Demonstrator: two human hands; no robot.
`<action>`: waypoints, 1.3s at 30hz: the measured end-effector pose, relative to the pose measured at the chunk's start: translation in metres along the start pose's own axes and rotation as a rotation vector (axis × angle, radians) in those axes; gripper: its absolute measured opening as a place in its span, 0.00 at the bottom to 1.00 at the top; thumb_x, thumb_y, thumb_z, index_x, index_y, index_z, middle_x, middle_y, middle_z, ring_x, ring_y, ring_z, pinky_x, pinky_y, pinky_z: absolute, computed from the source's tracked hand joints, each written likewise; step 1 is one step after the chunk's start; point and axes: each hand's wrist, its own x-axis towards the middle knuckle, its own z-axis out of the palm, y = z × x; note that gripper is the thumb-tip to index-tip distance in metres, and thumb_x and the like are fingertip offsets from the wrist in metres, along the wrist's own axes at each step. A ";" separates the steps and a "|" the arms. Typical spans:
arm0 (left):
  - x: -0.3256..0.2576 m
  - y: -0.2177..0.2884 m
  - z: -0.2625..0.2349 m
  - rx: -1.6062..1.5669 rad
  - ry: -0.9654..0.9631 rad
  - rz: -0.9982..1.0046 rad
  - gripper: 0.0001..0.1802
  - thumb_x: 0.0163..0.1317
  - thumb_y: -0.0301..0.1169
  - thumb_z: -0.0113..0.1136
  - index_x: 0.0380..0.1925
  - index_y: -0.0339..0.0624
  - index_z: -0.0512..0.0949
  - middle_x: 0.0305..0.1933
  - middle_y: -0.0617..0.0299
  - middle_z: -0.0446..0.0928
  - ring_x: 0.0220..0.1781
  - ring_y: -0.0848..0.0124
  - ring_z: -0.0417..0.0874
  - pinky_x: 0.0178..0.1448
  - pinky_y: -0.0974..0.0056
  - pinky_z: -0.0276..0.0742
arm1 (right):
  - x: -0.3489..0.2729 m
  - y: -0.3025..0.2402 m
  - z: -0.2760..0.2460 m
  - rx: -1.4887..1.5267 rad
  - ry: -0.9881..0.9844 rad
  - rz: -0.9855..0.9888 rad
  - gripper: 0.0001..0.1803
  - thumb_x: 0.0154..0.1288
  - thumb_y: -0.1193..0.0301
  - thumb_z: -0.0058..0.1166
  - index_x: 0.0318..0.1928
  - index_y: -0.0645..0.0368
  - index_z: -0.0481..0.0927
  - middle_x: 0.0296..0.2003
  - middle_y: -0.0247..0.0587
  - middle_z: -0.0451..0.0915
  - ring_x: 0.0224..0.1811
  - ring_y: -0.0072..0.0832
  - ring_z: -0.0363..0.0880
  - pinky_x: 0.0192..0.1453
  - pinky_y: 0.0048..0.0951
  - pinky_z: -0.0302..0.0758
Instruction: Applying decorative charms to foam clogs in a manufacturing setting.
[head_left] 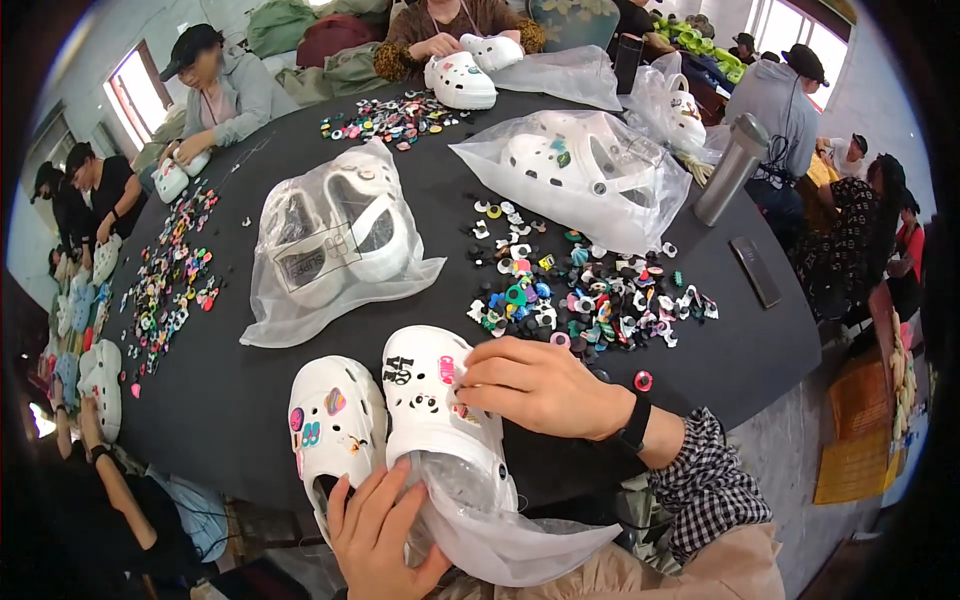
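Observation:
A pair of white clogs lies in front of me, toes pointing away. The left clog (345,415) carries several colourful charms. On the right clog (432,425) are black letter charms, a pink charm and a small face charm. Clear plastic (530,550) sits in its opening and trails toward my lap. My left hand (385,530) grips the right clog's near side, fingers across the gap between the clogs. The fingers of my right hand (545,385) pinch together at the right clog's upper side, beside the pink charm; a pale bit at the fingertips is mostly hidden.
A heap of loose charms (600,300) lies beyond my right hand. Two bagged clog pairs (335,235) (580,170) stand farther back. To the right are a steel flask (732,170) and a phone (755,272). Several people work around the black table (230,400).

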 end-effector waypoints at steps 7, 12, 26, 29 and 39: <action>0.001 0.002 -0.003 0.018 0.009 -0.037 0.26 0.56 0.40 0.63 0.53 0.38 0.81 0.62 0.48 0.78 0.63 0.50 0.78 0.73 0.41 0.59 | -0.013 0.005 0.007 0.148 0.018 0.175 0.10 0.57 0.75 0.63 0.39 0.60 0.79 0.39 0.40 0.78 0.39 0.38 0.81 0.40 0.34 0.80; 0.004 0.003 -0.002 0.008 0.025 -0.030 0.26 0.55 0.41 0.65 0.52 0.38 0.81 0.62 0.49 0.79 0.62 0.50 0.79 0.71 0.42 0.60 | -0.015 0.006 0.003 0.386 -0.022 0.305 0.15 0.60 0.76 0.66 0.47 0.59 0.79 0.39 0.41 0.78 0.35 0.37 0.82 0.37 0.32 0.81; 0.002 0.004 -0.005 0.005 0.026 -0.027 0.26 0.54 0.40 0.65 0.52 0.40 0.81 0.63 0.50 0.78 0.63 0.51 0.78 0.71 0.43 0.61 | -0.002 -0.029 0.003 0.629 -0.060 0.506 0.21 0.63 0.78 0.63 0.57 0.58 0.79 0.59 0.49 0.73 0.48 0.34 0.82 0.46 0.34 0.82; 0.003 0.005 -0.005 0.004 0.035 -0.024 0.26 0.54 0.40 0.65 0.53 0.40 0.81 0.63 0.50 0.78 0.63 0.51 0.78 0.71 0.43 0.61 | 0.001 -0.028 0.001 0.403 -0.106 0.354 0.28 0.61 0.79 0.62 0.63 0.54 0.79 0.57 0.48 0.74 0.47 0.34 0.81 0.44 0.32 0.82; 0.004 0.006 0.000 0.011 0.054 -0.031 0.25 0.54 0.39 0.65 0.52 0.40 0.82 0.63 0.50 0.78 0.63 0.50 0.78 0.71 0.44 0.61 | 0.003 -0.030 -0.002 0.169 -0.085 0.180 0.27 0.56 0.76 0.64 0.59 0.61 0.80 0.55 0.44 0.79 0.44 0.38 0.80 0.46 0.33 0.81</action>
